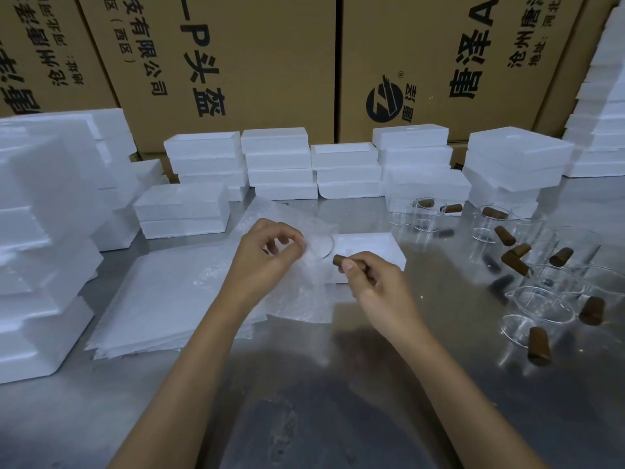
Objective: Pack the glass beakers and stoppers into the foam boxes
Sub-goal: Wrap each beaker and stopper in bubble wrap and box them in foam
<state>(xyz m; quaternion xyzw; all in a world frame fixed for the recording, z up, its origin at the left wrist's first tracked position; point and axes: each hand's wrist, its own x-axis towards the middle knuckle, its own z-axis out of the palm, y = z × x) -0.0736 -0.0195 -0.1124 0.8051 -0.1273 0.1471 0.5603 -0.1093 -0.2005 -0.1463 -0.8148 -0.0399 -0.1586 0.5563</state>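
- While pinching a sheet of clear bubble wrap (314, 262) around a round clear glass beaker (319, 245), left hand (267, 255) curled, thumb and fingers closed on the wrap's edge.
- Gripped in the right hand (368, 279): one brown tapered rubber stopper (348, 262), held between thumb and curled fingers.
- Long axis of that stopper roughly level, its free end pointing left toward the wrapped beaker, just beside its rim but apparently not touching.
- Directly behind both hands, a low white foam box (372, 247) lying on the shiny metal table (338, 384); right hand the nearer of the two.
- Likely next: stopper in with the beaker, or into the box; cannot tell which.
- Well to the right, more clear glass beakers (541, 306) and loose brown stoppers (514, 262) waiting.
- Left of the hands, a flat stack of bubble-wrap sheets (169, 299).
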